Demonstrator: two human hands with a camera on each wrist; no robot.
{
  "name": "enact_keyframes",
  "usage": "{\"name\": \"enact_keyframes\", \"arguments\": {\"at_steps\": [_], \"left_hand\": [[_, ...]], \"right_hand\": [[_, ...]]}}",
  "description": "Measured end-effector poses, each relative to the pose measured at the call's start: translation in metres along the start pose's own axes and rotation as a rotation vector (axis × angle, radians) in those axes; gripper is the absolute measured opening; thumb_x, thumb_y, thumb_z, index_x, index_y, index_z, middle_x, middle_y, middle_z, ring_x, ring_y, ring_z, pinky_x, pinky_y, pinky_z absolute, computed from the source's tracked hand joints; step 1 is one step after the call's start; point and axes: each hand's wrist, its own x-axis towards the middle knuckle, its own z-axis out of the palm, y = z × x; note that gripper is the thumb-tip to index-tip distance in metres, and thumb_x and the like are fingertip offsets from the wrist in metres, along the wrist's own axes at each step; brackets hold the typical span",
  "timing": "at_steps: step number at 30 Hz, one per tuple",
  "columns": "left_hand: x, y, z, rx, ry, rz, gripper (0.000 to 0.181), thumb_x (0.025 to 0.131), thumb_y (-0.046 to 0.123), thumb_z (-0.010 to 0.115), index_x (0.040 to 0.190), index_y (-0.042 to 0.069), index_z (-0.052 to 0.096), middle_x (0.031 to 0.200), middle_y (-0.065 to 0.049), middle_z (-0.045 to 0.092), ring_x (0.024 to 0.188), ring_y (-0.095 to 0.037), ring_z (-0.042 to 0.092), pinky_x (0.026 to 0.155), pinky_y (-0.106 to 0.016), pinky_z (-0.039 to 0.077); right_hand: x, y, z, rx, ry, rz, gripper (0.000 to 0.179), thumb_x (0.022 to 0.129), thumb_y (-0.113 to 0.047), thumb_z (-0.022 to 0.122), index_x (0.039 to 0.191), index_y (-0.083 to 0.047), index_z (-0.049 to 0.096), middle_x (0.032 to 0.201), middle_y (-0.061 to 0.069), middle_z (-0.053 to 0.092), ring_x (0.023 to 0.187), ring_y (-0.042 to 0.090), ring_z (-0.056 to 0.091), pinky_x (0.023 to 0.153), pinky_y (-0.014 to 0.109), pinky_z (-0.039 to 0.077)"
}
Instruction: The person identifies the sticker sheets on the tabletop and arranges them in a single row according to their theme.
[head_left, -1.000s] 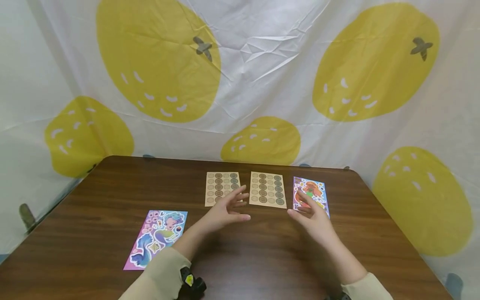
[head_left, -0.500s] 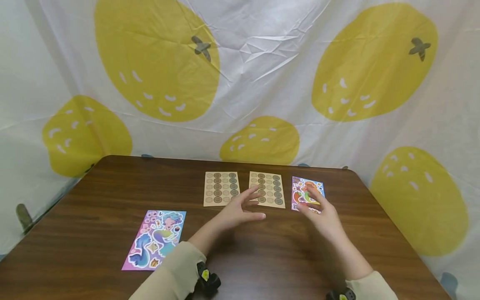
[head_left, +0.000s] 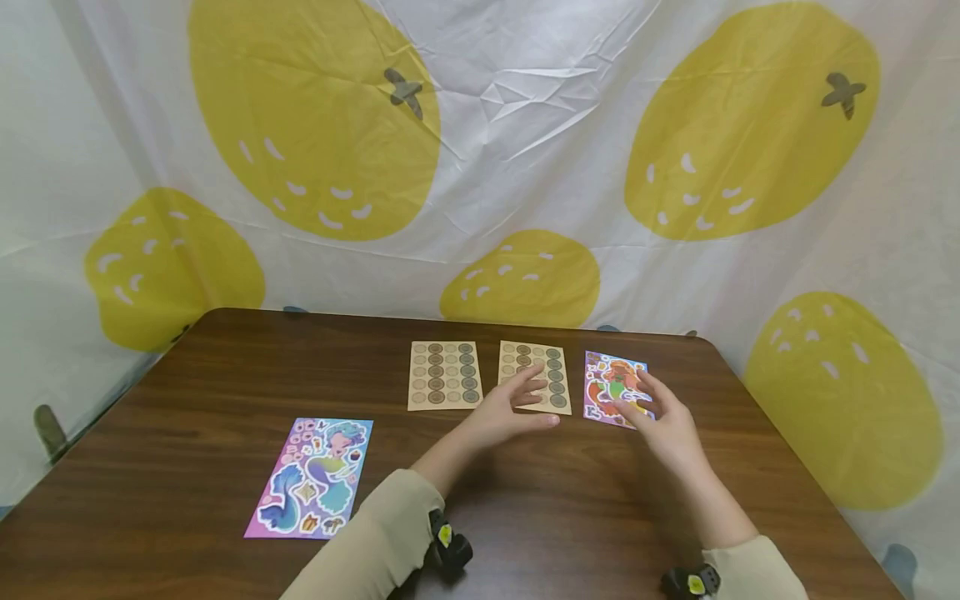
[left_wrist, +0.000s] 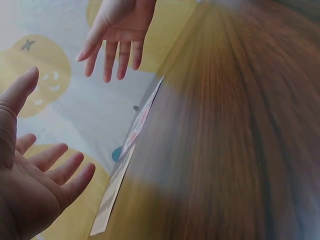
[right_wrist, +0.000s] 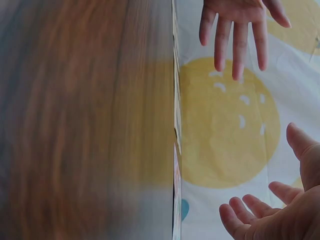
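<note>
Head view: dark wood-grain table (head_left: 187, 392) with rounded far corners, crinkly white fabric (head_left: 525, 192) behind it, printed with big lumpy yellow fruit shapes.
Blue mermaid sheet: far left, glossy-looking rectangle lying flat, pink fading to blue, white-edged cutout shapes all over.
Left sleeve: soft beige cloth (head_left: 375, 525), with a chunky black wrist camera (head_left: 452, 546) strapped at the cuff.
Left circle sheet: flat tan rectangle (head_left: 445, 376), neat columns of pale and dark round prints.
Left hand: held up off the table (head_left: 502, 414), holding nothing, thumb well away from the loosely spread fingers. From the head camera it covers the lower left of the next sheet.
Right circle sheet: same tan look (head_left: 558, 383), flat, just left of the smaller mermaid one.
Red-haired mermaid sheet: small and bright, purple to blue (head_left: 611, 387), flat near the back right, partly hidden by fingers.
Right hand: also up in the air (head_left: 670, 429), nothing in it, fingers loose and a wide gap to the thumb.
Right sleeve: same beige cloth (head_left: 757, 571).
</note>
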Motion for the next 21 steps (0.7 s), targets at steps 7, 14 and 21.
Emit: {"name": "enact_keyframes", "arguments": {"at_steps": [7, 14, 21], "left_hand": [[0.015, -0.003, 0.015, -0.045, 0.034, -0.005, 0.074, 0.085, 0.011, 0.072, 0.148, 0.011, 0.035, 0.139, -0.017, 0.048, 0.125, -0.039, 0.046, 0.098, -0.041, 0.043], [0.025, -0.01, 0.027, -0.051, 0.062, -0.025, 0.076, 0.085, 0.014, 0.072, 0.149, 0.007, 0.032, 0.141, -0.02, 0.046, 0.124, -0.039, 0.047, 0.097, -0.038, 0.044], [0.033, -0.016, 0.035, -0.086, 0.084, -0.076, 0.077, 0.086, 0.018, 0.072, 0.15, 0.009, 0.03, 0.142, -0.019, 0.043, 0.125, -0.038, 0.046, 0.097, -0.041, 0.044]], "right_hand": [[0.006, 0.011, -0.006, 0.062, -0.004, 0.063, 0.075, 0.093, -0.029, 0.064, 0.151, -0.003, 0.024, 0.147, 0.03, 0.03, 0.13, 0.045, 0.036, 0.101, 0.054, 0.037], [0.01, 0.022, -0.011, 0.093, 0.019, 0.108, 0.073, 0.093, -0.028, 0.064, 0.151, -0.006, 0.025, 0.146, 0.029, 0.032, 0.131, 0.044, 0.034, 0.102, 0.054, 0.035], [0.015, 0.032, -0.021, 0.103, -0.004, 0.14, 0.08, 0.092, -0.037, 0.063, 0.153, -0.007, 0.02, 0.148, 0.029, 0.027, 0.135, 0.044, 0.029, 0.106, 0.057, 0.027]]}}
